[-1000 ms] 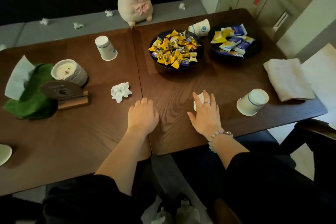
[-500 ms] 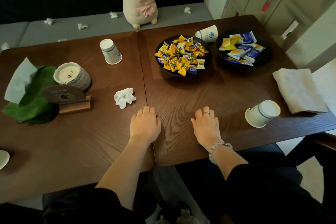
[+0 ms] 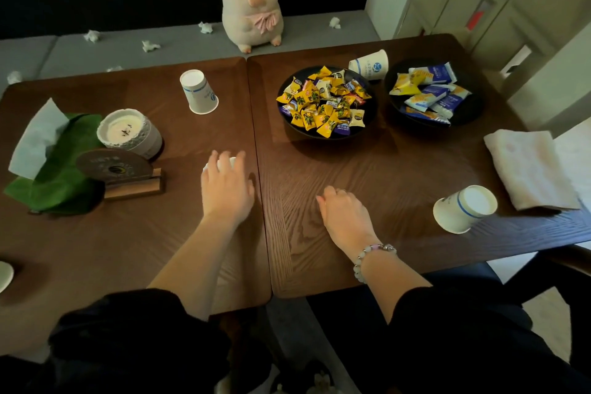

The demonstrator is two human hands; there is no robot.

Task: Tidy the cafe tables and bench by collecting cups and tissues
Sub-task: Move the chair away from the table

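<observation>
Our left hand (image 3: pixel 227 192) arches over the crumpled tissue (image 3: pixel 225 163), fingers curling round it just ahead of the palm; it is a wad with no long axis. Our right hand (image 3: pixel 347 216) rests on the bench (image 3: pixel 399 169), fingers tucked under, contents hidden. Nearest it, rightward, stands a paper cup (image 3: pixel 463 209); its blue logo we cannot read. More tissues (image 3: pixel 150 45) litter the grey seat (image 3: pixel 179 53) beyond.

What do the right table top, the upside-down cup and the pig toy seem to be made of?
Right table top: dark brown wood or veneer, matte, visible grain.
Upside-down cup: probably white paper, thin wall, printed blue band.
Pig toy: plush fabric, fuzzy surface.
</observation>
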